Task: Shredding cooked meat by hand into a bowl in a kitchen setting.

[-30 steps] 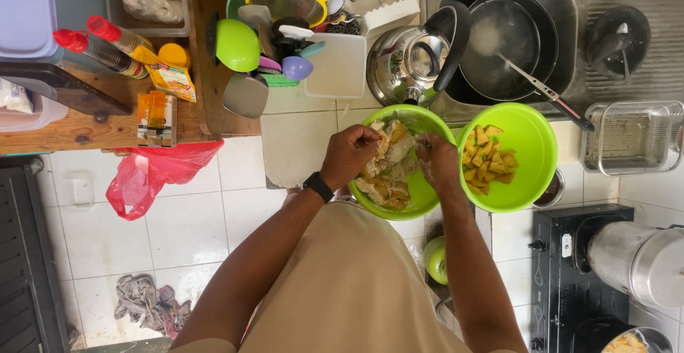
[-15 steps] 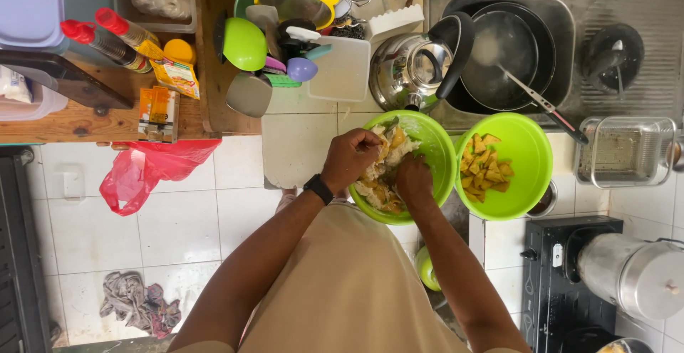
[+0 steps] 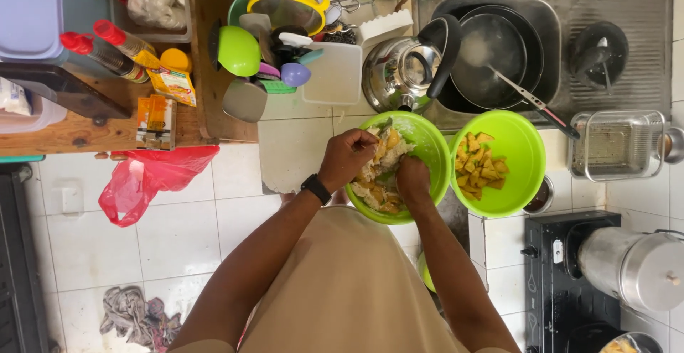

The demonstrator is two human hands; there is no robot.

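Both my hands are inside a green bowl (image 3: 432,145) filled with pale and yellowish food pieces (image 3: 385,155). My left hand (image 3: 347,158), with a black watch on the wrist, is closed around some of the food at the bowl's left side. My right hand (image 3: 412,180) presses into the food at the bowl's near side, its fingers buried in it. A second green bowl (image 3: 524,133) to the right holds yellow fried pieces (image 3: 482,165).
A steel kettle (image 3: 399,71) and a sink with a dark pan (image 3: 491,50) and ladle lie beyond the bowls. A dish rack with utensils (image 3: 285,47), a wooden shelf with bottles (image 3: 107,54), a red plastic bag (image 3: 146,178), a black stove (image 3: 563,282) and a metal pot (image 3: 634,267) surround me.
My right hand has moved from the bowl's right side toward the near middle, deeper into the food. My left hand stays in the bowl.
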